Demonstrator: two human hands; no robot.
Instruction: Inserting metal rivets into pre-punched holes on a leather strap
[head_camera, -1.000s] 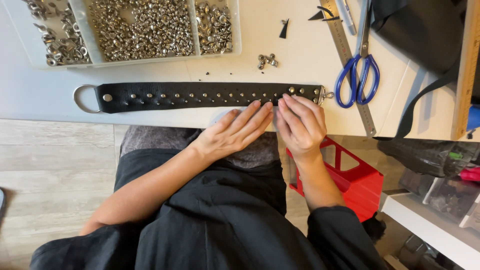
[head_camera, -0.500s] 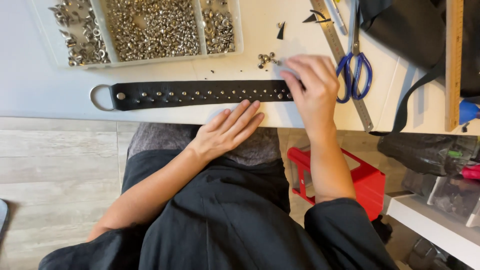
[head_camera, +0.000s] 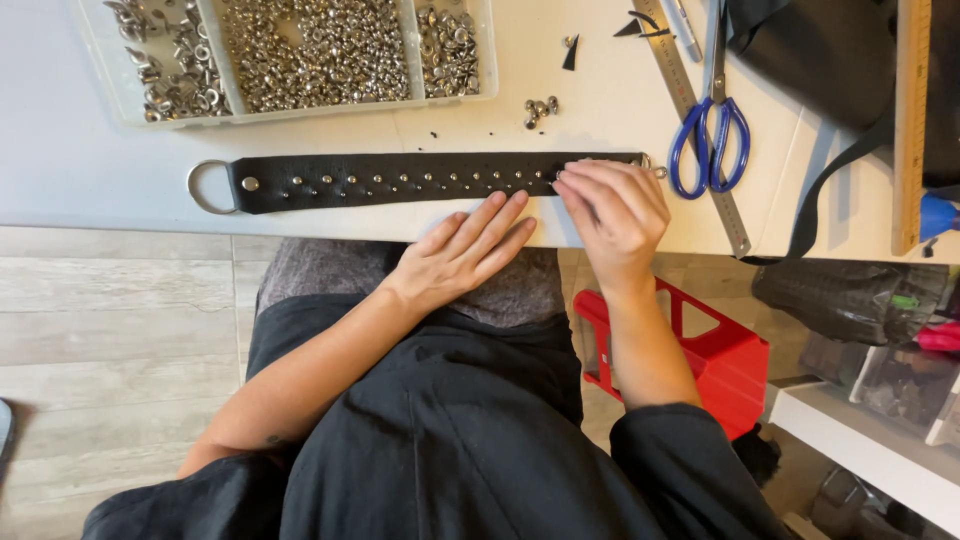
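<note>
A long black leather strap (head_camera: 400, 181) lies across the white table, with a metal ring (head_camera: 203, 187) at its left end and a row of small silver studs along its middle. My left hand (head_camera: 463, 251) rests flat at the table's front edge, fingers apart, tips touching the strap's lower edge. My right hand (head_camera: 615, 208) covers the strap's right end, fingers curled and pinched together on it, tips pointing left. The thumb and anything between the fingertips are hidden. A few loose studs (head_camera: 540, 108) lie just above the strap.
A clear divided box (head_camera: 300, 55) of silver studs and rivets stands at the back left. Blue-handled scissors (head_camera: 712, 130) and a steel ruler (head_camera: 700, 120) lie to the right, beside black fabric (head_camera: 830, 60) and a wooden ruler (head_camera: 908, 120). A red crate (head_camera: 700, 350) sits below the table.
My right hand reached up to the loose studs above the strap, then came back down onto the strap's right end. My left hand stayed flat at the table edge.
</note>
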